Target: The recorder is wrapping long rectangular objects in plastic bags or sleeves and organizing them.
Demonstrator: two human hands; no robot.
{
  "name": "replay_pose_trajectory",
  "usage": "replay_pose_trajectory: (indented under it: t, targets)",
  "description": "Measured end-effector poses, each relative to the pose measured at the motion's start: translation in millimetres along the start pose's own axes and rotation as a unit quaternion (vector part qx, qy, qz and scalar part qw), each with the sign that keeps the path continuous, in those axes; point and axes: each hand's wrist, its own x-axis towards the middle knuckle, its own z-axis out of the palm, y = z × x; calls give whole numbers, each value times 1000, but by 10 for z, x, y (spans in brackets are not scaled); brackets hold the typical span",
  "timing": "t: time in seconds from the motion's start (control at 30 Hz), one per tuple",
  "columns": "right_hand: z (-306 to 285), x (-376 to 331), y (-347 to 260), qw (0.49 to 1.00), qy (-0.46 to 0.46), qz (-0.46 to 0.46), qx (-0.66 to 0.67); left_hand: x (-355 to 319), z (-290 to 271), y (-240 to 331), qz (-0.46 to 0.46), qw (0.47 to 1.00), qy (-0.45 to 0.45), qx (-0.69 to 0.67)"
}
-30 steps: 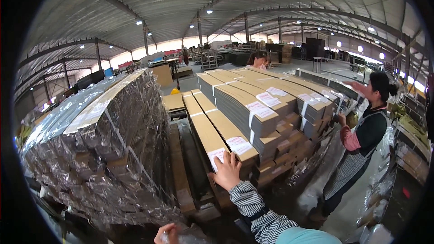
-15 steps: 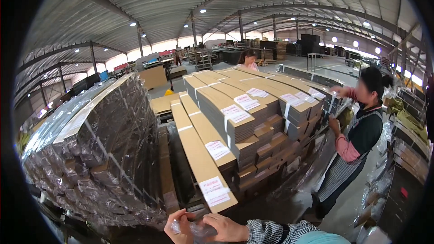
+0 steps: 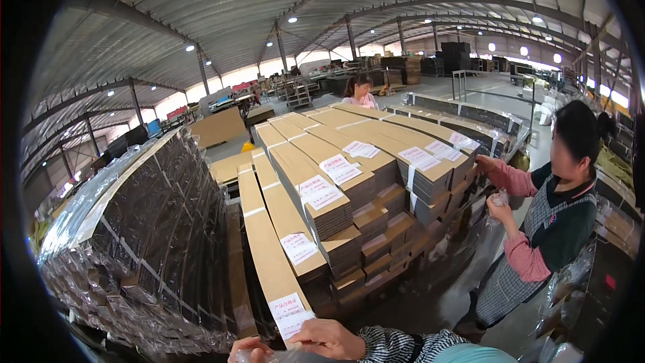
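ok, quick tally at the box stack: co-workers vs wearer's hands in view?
Co-workers: 2, co-worker in apron, co-worker in pink
Wearer's hands: 2, left hand, right hand
Total: 4

The long flat cardboard boxes [image 3: 316,181] stacked before me are plain tan-brown, and each end carries a white paper label [image 3: 290,310] printed in red. To my left, the plastic-wrapped bundle of dark brown boards [image 3: 148,242] shines grey-silver where the clear film catches light. My right sleeve [image 3: 396,344] is striped black and white. The person in the checked grey apron [image 3: 531,242] at the right wears a dark green top with pink-red striped sleeves. The corrugated metal roof [image 3: 269,0] overhead is pale grey.
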Motion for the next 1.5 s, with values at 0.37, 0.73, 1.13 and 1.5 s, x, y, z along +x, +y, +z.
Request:
replay_pose_trajectory:
  t: [0.37,0.73,1.13,1.5]
  targets:
    - [-140,-91,173,957,25,71,281,-137,-203,257,36,995,-17,86]
    - [100,-322,78,732,-141,164,646,-331,-220,205,-238,966,-64,-72]
    - [-252,-634,318,913,-298,238,147,190,-980,-585,-79,867,-477,123]
    - [144,-450,507,986,44,142,78,400,-443,-223,-192,917,-349,38]
